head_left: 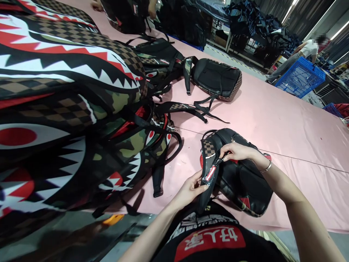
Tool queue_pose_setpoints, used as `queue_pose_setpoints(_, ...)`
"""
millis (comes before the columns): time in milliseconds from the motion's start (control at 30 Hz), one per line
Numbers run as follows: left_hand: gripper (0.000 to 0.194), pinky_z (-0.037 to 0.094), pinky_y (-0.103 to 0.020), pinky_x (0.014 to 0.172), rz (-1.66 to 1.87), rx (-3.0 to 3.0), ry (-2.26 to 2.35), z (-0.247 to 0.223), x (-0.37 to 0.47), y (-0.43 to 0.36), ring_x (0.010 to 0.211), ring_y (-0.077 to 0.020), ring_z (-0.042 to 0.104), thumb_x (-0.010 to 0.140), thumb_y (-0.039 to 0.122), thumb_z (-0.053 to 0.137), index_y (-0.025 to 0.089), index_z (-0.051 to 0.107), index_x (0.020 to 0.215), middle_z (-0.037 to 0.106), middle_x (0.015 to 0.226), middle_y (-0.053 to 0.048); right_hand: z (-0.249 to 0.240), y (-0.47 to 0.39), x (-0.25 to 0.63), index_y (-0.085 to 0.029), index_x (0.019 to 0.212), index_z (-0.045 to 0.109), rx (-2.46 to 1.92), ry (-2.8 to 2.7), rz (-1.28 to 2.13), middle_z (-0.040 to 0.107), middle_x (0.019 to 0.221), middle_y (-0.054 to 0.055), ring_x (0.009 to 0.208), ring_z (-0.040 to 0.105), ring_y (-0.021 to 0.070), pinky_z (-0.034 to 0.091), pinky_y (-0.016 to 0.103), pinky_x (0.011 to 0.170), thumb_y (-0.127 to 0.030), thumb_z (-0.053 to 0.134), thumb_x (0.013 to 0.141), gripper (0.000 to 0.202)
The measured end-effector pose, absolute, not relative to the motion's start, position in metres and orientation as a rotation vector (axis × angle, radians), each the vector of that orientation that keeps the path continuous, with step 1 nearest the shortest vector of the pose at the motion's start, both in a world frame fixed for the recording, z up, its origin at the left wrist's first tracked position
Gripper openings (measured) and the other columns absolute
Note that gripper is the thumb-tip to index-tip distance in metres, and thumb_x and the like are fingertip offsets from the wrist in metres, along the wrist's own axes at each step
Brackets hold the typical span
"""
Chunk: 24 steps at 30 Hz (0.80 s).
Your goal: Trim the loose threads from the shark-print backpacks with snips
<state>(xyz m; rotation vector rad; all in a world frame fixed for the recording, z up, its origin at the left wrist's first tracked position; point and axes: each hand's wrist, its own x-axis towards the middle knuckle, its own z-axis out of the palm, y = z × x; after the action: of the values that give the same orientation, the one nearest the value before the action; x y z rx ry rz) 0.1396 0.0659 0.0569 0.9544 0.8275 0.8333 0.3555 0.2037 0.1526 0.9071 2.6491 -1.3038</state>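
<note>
A black backpack (245, 182) with camouflage and red trim lies on the pink table in front of me, its back panel upward. My left hand (195, 187) is closed on the edge of its shoulder strap (209, 149), which has a checkered patch and a red label (210, 173) under clear plastic. My right hand (236, 151) is closed over the strap just above the label. A small dark thing shows at its fingertips, too small to make out.
Large shark-mouth backpacks (68, 54) are piled at the left. Another black backpack (218, 78) lies farther back on the pink table (300, 131). Another person's hand (152, 9) is at the far end. A person (305, 49) stands by a blue crate (301, 76).
</note>
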Motion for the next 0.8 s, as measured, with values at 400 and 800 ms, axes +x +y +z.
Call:
queue_pose_setpoints(400, 0.057, 0.040, -0.033, 0.092, 0.819, 0.965, 0.810, 0.062, 0.140, 0.067, 0.101, -0.0203, 0.055, 0.070, 0.025, 0.067, 0.015, 0.047, 0.123, 0.058, 0.118, -0.008, 0.158, 0.204, 0.350, -0.014, 0.087, 0.064, 0.883, 2.656, -1.222, 0.063, 0.089, 0.002, 0.083, 0.058, 0.0133, 0.043, 0.023, 0.077, -0.010, 0.062, 0.076, 0.012)
queue_pose_setpoints(800, 0.058, 0.040, -0.033, 0.093, 0.821, 0.967, 0.786, 0.062, 0.139, 0.070, 0.102, -0.0205, 0.054, 0.070, 0.022, 0.066, 0.015, 0.046, 0.124, 0.058, 0.118, -0.008, 0.161, 0.207, 0.347, -0.014, 0.086, 0.064, 0.802, 2.717, -1.148, 0.063, 0.089, 0.003, 0.083, 0.058, 0.0140, 0.043, 0.025, 0.077, -0.010, 0.061, 0.077, 0.010)
